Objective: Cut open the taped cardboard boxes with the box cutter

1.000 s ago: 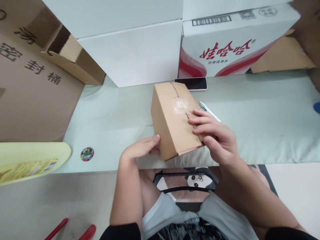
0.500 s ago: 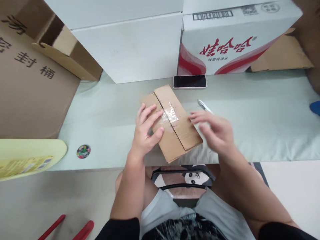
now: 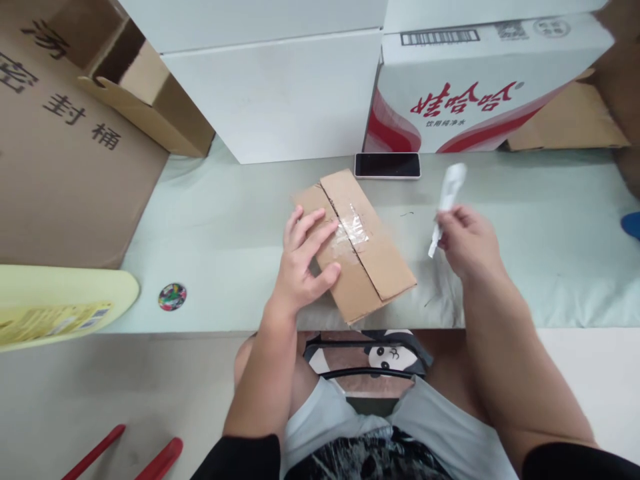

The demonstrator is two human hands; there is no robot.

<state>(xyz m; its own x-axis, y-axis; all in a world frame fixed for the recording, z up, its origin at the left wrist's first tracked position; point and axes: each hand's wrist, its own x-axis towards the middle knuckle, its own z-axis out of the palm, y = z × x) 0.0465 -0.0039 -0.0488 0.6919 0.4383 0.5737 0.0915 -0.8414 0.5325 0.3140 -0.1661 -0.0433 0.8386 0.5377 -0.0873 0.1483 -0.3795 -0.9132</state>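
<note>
A small cardboard box [image 3: 390,263] lies at an angle on the cloth-covered table, clear tape [image 3: 356,227] across its middle seam. My left hand [image 3: 305,257] rests on the box's left half, fingers spread over the flap beside the tape. Right of the box, my right hand [image 3: 467,237] is closed around a slim white utility knife [image 3: 450,187], held above the cloth. The knife is smeared by motion, so its blade cannot be made out clearly.
A phone [image 3: 387,166] lies behind the box, before large white cartons [image 3: 290,100] and a red-and-white carton [image 3: 460,87]. At left are a brown carton [image 3: 65,180], a yellow-green object [image 3: 65,300] and a round colourful disc [image 3: 172,297]. The table's front edge [image 3: 200,332] runs near my lap.
My right hand has moved right, away from the box, and picked the white knife up off the cloth. My left hand stays on the box. The view has shifted slightly.
</note>
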